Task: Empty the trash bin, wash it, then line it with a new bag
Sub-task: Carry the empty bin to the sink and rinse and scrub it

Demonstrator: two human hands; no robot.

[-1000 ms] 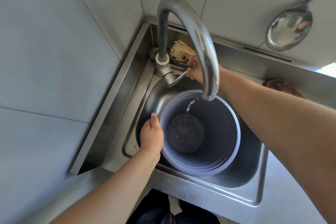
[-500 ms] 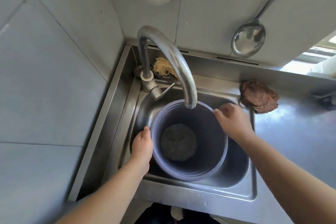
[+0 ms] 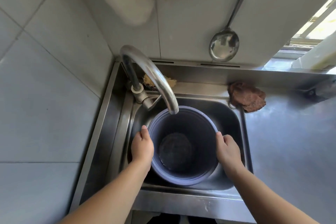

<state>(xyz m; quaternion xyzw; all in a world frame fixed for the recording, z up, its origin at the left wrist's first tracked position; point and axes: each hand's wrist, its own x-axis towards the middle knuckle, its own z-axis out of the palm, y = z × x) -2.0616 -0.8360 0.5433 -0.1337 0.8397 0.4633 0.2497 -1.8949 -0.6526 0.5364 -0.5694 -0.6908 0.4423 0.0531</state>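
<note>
A round lavender trash bin [image 3: 183, 178] is seen standing upright and open-topped inside the stainless steel sink [image 3: 234, 118], which serves as the landmark here. The bin is gripped on both sides. The left hand [image 3: 142, 148] is pressed against the rim on the side of the bin nearest the sink's left wall, thumb laid along the lip and fingers wrapped out of sight down the outer wall. The right hand [image 3: 228, 148] is closed on the opposite rim, toward the sink's right wall, thumb on top of the lip and fingers curled over the outside. A dark, round bottom with a thin gleam of water is visible within the bin.

The curved metal faucet [image 3: 154, 76] is mounted at the sink's back left corner, and its spout is arched over the far rim of the bin; no stream can be made out. A pale fibrous scrubber [image 3: 170, 82] is lodged behind the faucet on the sink's back ledge. A brown rag [image 3: 247, 96] is laid at the sink's back right corner. A steel ladle [image 3: 224, 44] is hung on the tiled wall above the sink.
</note>
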